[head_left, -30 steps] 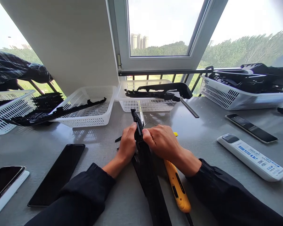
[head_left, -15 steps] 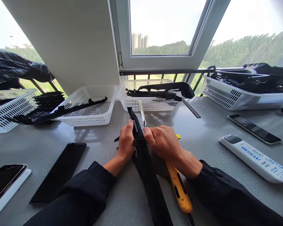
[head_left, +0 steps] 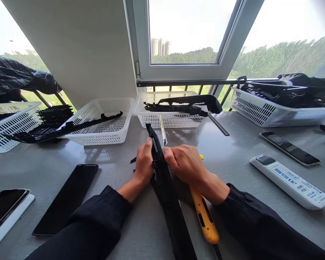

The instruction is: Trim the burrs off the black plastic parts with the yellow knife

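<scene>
A long black plastic trim piece runs from the bottom edge up to the middle of the bench, its ribbed end pointing away from me. My left hand is closed around the left side of that end, thumb on top. On the right, my right hand is curled into a fist with its thumb against the part's edge; what its fingers hold is hidden. Under my right wrist lies a yellow corded tool, its front end covered. Small black scraps lie left of my left hand.
White baskets with black plastic parts line the back: a left one, a middle one and a right one. Phones lie on both sides. A white labelled device rests at right, a metal strip near the middle basket.
The whole view has shifted very slightly. Both hands keep the same place on the black trim piece, with no other visible movement.
</scene>
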`<state>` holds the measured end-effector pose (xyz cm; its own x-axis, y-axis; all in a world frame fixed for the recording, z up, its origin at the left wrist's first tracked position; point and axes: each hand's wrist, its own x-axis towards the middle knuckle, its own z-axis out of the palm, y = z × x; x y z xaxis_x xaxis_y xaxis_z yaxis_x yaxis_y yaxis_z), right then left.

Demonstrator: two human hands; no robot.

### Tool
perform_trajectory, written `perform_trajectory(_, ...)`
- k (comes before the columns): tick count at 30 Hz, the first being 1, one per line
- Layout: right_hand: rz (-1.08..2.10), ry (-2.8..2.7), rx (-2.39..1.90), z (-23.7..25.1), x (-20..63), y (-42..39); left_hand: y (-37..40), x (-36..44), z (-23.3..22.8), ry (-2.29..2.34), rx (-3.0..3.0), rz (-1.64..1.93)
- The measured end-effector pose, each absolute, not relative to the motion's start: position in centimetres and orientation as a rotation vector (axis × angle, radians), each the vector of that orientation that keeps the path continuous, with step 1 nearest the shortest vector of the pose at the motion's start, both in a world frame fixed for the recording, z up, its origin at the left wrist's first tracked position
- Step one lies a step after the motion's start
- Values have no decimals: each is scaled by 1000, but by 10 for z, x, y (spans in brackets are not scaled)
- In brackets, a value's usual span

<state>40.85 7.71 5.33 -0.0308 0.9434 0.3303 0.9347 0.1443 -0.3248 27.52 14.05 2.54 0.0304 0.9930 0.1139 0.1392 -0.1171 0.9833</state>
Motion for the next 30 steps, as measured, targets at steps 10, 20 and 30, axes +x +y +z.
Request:
perform_trajectory(10,-1,-1915,-1726,49,407,76,144,274,27,1188,1455,1187)
perform_trajectory(20,11,-1916,-1689,52,407,73,143,275,26,1122,1450,1197)
perform_trajectory(30,-107,-1874,-1653,50,405,73,135,280,28,1132,1556,1151)
